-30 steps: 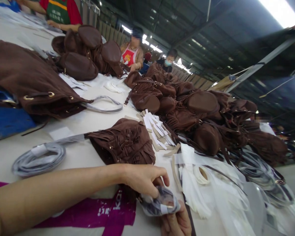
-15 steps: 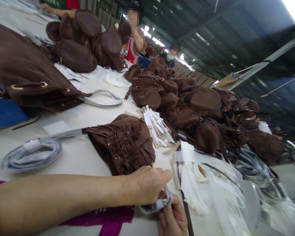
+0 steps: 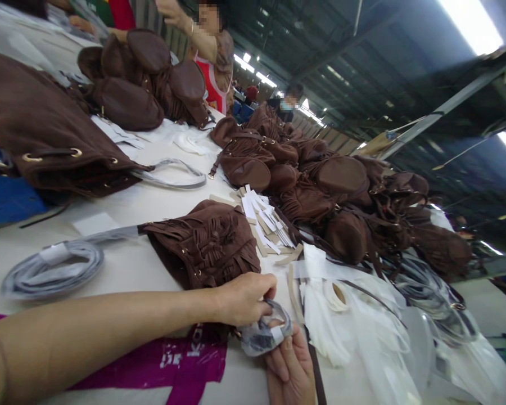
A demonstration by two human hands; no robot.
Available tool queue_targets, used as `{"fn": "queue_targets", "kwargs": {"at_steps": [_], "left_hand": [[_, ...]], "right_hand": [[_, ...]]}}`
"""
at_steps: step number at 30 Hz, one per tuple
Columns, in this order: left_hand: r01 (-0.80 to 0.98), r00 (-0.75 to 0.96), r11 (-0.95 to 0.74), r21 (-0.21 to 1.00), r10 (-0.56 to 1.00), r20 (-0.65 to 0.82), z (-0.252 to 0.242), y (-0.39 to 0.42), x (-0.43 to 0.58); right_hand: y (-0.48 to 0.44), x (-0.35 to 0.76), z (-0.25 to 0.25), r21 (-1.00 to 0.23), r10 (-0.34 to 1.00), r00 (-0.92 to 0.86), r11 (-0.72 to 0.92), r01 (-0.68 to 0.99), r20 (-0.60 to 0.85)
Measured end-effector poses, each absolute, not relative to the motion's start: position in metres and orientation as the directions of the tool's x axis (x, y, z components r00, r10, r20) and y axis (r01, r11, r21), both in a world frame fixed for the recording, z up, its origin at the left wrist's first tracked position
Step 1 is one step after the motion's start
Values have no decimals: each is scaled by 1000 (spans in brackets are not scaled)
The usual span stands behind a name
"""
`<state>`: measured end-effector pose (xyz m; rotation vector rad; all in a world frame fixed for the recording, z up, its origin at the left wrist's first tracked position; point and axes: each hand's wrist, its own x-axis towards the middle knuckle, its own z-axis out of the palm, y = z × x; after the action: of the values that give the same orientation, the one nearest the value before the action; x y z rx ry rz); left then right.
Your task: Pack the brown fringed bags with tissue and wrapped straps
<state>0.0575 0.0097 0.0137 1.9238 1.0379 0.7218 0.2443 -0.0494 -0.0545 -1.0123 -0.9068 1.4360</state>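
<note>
My left hand (image 3: 243, 298) reaches across from the left, fingers curled in on the upper edge of a coiled strap (image 3: 259, 342) wrapped in clear plastic. My right hand (image 3: 293, 363) comes up from below and pinches the coil's right side by a white band around it. Just behind my left hand lies a brown fringed drawstring bag (image 3: 206, 239), partly covered by the hand. From its left end a grey-wrapped strap (image 3: 59, 267) runs to another coil bound with a white band. Under my forearm is purple printed tape (image 3: 194, 363).
Brown bags (image 3: 341, 174) are heaped along the right and more bags (image 3: 130, 101) lie at the back left. White and tan strips (image 3: 263, 219), a tape roll (image 3: 335, 295) and white wrapping (image 3: 362, 337) lie to the right. Co-workers, one in a red apron (image 3: 213, 84), stand behind.
My left hand has shifted a little left and its fingers have loosened from a tight fist. More of the wrapped coil shows between my hands. A co-worker's arm has risen behind.
</note>
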Motion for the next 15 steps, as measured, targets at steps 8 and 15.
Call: {"fn": "queue_targets", "kwargs": {"at_steps": [8,15], "left_hand": [[153,551,-583,798,721,421,5,6,59],[298,624,-392,870,770,133,18,7,54]], "right_hand": [[-51,244,-58,-916,998,-52,-45,-399,-26],[-53,240,-49,-914,998,-33,-57,-401,-47]]}}
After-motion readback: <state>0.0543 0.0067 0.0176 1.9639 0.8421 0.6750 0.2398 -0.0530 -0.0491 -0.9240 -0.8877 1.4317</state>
